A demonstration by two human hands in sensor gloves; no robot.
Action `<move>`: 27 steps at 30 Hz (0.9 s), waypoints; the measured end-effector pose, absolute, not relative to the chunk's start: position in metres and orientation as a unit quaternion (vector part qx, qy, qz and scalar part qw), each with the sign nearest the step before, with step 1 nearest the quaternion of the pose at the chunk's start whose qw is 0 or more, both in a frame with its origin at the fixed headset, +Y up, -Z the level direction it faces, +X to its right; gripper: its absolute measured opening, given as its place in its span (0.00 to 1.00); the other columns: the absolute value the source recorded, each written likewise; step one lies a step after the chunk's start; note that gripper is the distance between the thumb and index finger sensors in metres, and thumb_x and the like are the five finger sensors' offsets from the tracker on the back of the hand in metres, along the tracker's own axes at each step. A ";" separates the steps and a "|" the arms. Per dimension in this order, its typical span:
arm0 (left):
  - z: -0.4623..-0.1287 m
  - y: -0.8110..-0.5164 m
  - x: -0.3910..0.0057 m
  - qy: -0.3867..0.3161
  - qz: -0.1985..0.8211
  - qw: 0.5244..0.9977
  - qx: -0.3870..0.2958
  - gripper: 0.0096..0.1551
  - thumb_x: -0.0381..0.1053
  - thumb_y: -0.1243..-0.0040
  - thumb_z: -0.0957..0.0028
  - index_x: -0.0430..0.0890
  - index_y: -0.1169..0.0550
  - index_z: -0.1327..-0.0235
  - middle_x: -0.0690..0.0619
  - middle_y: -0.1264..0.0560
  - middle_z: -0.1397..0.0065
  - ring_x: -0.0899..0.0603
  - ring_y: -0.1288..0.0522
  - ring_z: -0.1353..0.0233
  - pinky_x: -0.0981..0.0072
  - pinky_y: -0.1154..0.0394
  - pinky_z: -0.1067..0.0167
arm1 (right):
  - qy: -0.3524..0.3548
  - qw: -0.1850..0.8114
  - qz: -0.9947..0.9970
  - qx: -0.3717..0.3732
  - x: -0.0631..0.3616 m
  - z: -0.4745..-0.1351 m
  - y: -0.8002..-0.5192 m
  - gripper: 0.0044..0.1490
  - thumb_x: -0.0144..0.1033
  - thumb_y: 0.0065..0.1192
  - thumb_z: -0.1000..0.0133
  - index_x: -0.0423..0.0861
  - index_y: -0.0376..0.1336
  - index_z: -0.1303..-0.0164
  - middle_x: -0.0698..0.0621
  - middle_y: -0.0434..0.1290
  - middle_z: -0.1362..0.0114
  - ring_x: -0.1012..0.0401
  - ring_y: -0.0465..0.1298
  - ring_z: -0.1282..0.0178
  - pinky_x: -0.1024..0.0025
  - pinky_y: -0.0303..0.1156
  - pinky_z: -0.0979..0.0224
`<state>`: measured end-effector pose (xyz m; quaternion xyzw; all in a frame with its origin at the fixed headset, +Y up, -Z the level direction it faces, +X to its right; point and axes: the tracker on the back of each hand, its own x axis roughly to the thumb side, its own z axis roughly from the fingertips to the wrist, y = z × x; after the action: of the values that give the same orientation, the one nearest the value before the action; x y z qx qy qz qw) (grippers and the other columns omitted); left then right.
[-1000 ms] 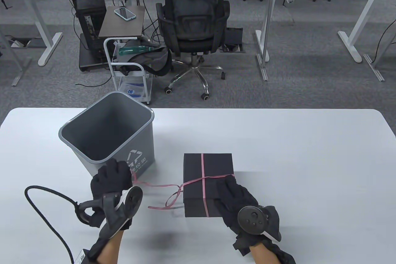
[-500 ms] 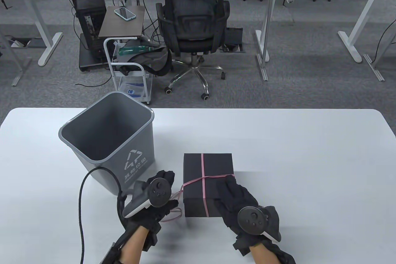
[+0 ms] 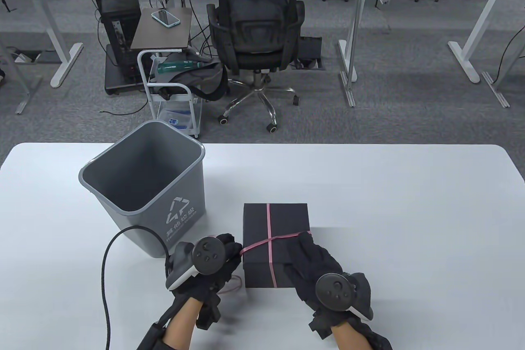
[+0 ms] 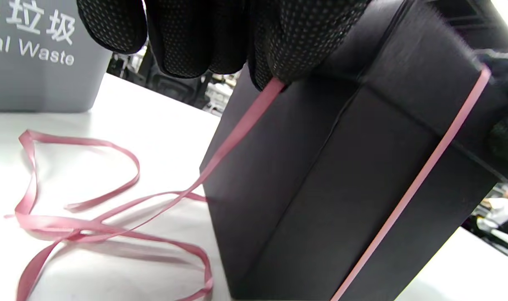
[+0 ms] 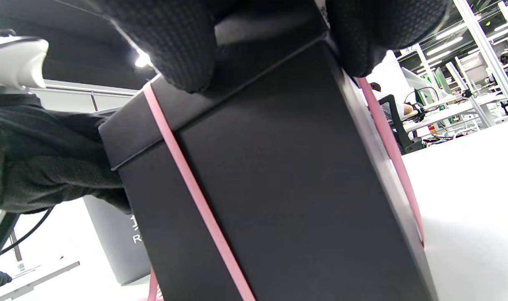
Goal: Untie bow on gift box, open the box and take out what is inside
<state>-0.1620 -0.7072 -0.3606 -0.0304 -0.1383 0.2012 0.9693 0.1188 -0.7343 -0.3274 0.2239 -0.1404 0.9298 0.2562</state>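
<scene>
A black gift box (image 3: 262, 223) stands on the white table (image 3: 410, 210), crossed by a thin pink ribbon (image 3: 269, 239). The bow is undone, and loose ribbon (image 4: 91, 217) lies in loops on the table left of the box (image 4: 321, 188). My left hand (image 3: 229, 249) is at the box's upper left edge, where its fingertips (image 4: 279, 50) pinch the ribbon (image 4: 254, 113). My right hand (image 3: 307, 255) lies on the lid's near right part. Its thumb (image 5: 174, 42) and a finger (image 5: 383, 33) curl over the edges of the box (image 5: 279, 188).
A grey waste bin (image 3: 143, 186) stands on the table to the left of the box, close behind my left hand. A black cable (image 3: 107, 268) trails from my left wrist. Beyond the table, a person sits in an office chair (image 3: 256, 21).
My left hand has swung from beside the bin to the box's left edge and now pinches the ribbon close to the box. The ribbon has gone slack on the table. My right hand has not moved.
</scene>
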 end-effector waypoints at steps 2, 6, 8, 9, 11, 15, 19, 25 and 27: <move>-0.356 -0.697 -0.163 -0.138 0.211 0.968 -0.008 0.21 0.48 0.39 0.34 0.46 0.25 0.29 0.40 0.33 0.16 0.33 0.30 0.22 0.38 0.32 0.28 | -0.140 0.256 0.930 0.224 0.119 -0.327 -0.734 0.41 0.49 0.63 0.36 0.48 0.56 0.13 0.43 0.52 0.13 0.35 0.68 0.29 0.41 0.64 0.28; -0.341 -0.665 -0.159 -0.122 0.175 0.976 0.051 0.21 0.48 0.40 0.33 0.45 0.24 0.29 0.39 0.31 0.18 0.32 0.28 0.25 0.39 0.30 0.29 | -0.139 0.256 0.930 0.224 0.119 -0.327 -0.734 0.41 0.49 0.63 0.36 0.48 0.56 0.13 0.43 0.52 0.13 0.35 0.68 0.29 0.41 0.64 0.28; -0.334 -0.651 -0.154 -0.116 0.147 0.980 0.074 0.21 0.47 0.40 0.33 0.45 0.24 0.29 0.38 0.29 0.20 0.33 0.26 0.27 0.41 0.28 0.31 | -0.139 0.256 0.930 0.224 0.119 -0.327 -0.733 0.41 0.49 0.64 0.36 0.48 0.56 0.13 0.43 0.52 0.13 0.35 0.68 0.29 0.41 0.64 0.28; -0.331 -0.642 -0.151 -0.111 0.128 0.981 0.092 0.21 0.48 0.40 0.33 0.46 0.24 0.29 0.39 0.29 0.20 0.33 0.26 0.28 0.42 0.28 0.31 | -0.139 0.256 0.930 0.224 0.119 -0.327 -0.733 0.41 0.48 0.64 0.36 0.48 0.56 0.13 0.43 0.53 0.13 0.35 0.68 0.29 0.41 0.64 0.28; -0.327 -0.627 -0.145 -0.106 0.105 0.981 0.124 0.21 0.48 0.41 0.33 0.47 0.24 0.29 0.40 0.27 0.22 0.34 0.24 0.29 0.42 0.27 0.32 | -0.139 0.257 0.930 0.224 0.119 -0.327 -0.733 0.41 0.47 0.64 0.36 0.48 0.56 0.13 0.44 0.53 0.13 0.35 0.68 0.29 0.41 0.64 0.28; -0.329 -0.606 -0.128 -0.102 0.047 0.982 0.152 0.21 0.49 0.40 0.34 0.46 0.24 0.30 0.43 0.22 0.30 0.36 0.22 0.35 0.43 0.26 0.34 | -0.143 0.251 0.931 0.223 0.119 -0.326 -0.731 0.40 0.45 0.65 0.37 0.48 0.57 0.14 0.44 0.55 0.14 0.34 0.69 0.30 0.40 0.65 0.29; -0.340 -0.585 -0.108 -0.083 -0.019 0.978 0.190 0.21 0.50 0.38 0.35 0.47 0.22 0.31 0.46 0.19 0.36 0.38 0.19 0.39 0.46 0.24 0.36 | -0.149 0.242 0.932 0.224 0.118 -0.324 -0.726 0.39 0.42 0.67 0.38 0.47 0.60 0.15 0.43 0.58 0.14 0.33 0.72 0.31 0.38 0.68 0.31; -0.366 -0.573 -0.085 -0.040 -0.027 0.968 0.248 0.20 0.51 0.37 0.36 0.47 0.20 0.34 0.46 0.18 0.39 0.38 0.19 0.41 0.46 0.24 0.37 | -0.143 0.240 0.933 0.226 0.117 -0.324 -0.725 0.39 0.41 0.67 0.37 0.46 0.60 0.15 0.42 0.58 0.15 0.33 0.72 0.32 0.38 0.68 0.31; -0.376 -0.571 -0.077 -0.016 -0.027 0.962 0.271 0.20 0.51 0.36 0.37 0.47 0.19 0.35 0.45 0.18 0.40 0.38 0.19 0.42 0.46 0.24 0.38 | -0.140 0.241 0.933 0.227 0.117 -0.324 -0.725 0.39 0.41 0.67 0.37 0.46 0.59 0.15 0.42 0.58 0.15 0.33 0.72 0.31 0.38 0.68 0.31</move>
<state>-0.0769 -0.5714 -0.3756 0.2713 -0.0162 -0.0268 0.9620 0.1172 -0.7250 -0.3239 0.2267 -0.1401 0.9332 0.2409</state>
